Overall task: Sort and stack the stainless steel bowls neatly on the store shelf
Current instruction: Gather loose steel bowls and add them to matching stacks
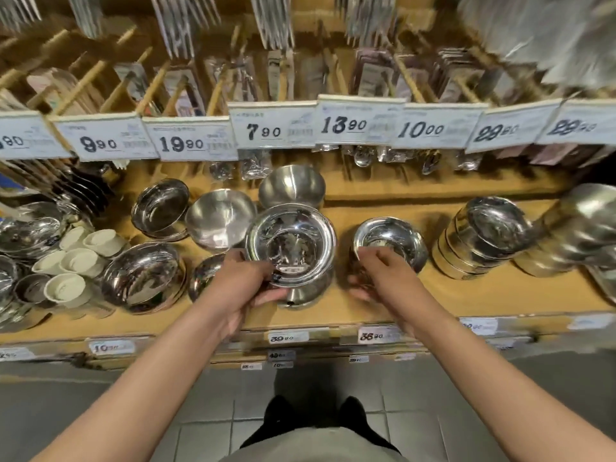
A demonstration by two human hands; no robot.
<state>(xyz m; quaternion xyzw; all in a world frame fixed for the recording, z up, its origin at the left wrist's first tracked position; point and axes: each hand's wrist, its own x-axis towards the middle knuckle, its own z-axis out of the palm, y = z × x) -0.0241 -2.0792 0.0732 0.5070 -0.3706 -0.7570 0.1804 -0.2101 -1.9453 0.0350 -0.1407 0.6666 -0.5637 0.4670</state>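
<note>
A wide-rimmed shiny steel bowl [290, 245] sits atop a stack at the middle of the wooden shelf [466, 295]. My left hand [245, 285] grips its near rim and side. To the right stands a smaller stack of steel bowls [390, 243]; my right hand [383, 271] grips its near side, thumb over the rim. Other steel bowls lie around: a matte one [220, 218], a deeper one behind [291, 185], a tilted one [160, 208], a large one at front left [143, 276].
A tall bowl stack [483, 238] and more blurred bowls [580, 228] stand at right. White cups [76, 261] and steel lids [30, 228] crowd the left. Price tags [273, 128] hang from the upper shelf with packaged cutlery. Tiled floor lies below.
</note>
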